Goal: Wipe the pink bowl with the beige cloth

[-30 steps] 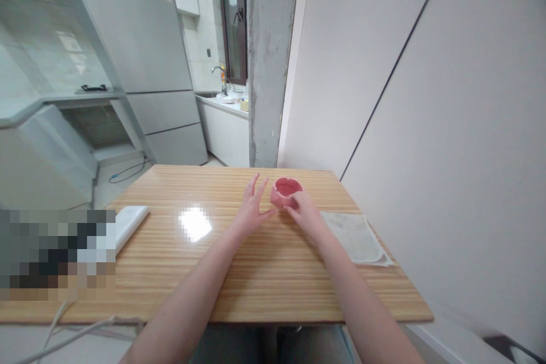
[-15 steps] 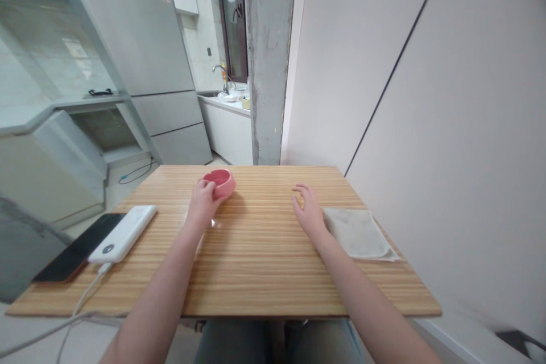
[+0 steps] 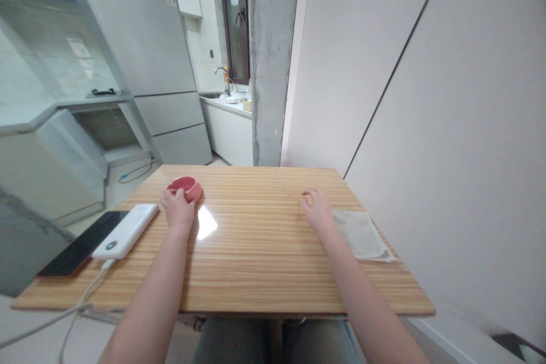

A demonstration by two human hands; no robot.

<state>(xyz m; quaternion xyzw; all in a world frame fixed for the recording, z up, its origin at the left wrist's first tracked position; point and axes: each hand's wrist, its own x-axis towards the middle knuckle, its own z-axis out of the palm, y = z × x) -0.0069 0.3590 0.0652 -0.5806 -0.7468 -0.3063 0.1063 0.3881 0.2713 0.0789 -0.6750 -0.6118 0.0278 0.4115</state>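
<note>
Our left hand point(image 3: 178, 209) grips the pink bowl point(image 3: 184, 187) beside the power bank point(image 3: 126, 230) and phone point(image 3: 81, 244); our right hand point(image 3: 318, 211) rests loosely open, touching the cloth point(image 3: 362, 234).

L hand point(image 3: 178, 210) slid pink bowl point(image 3: 184, 187) leftwd | R hand point(image 3: 318, 213) let go, nr cloth point(image 3: 362, 234)

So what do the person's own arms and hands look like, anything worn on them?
Both arms are bare right up to the bottom edge of the picture: no sleeves show. The left hand and right hand carry no gloves, and no watch, ring or bracelet is visible.
</note>
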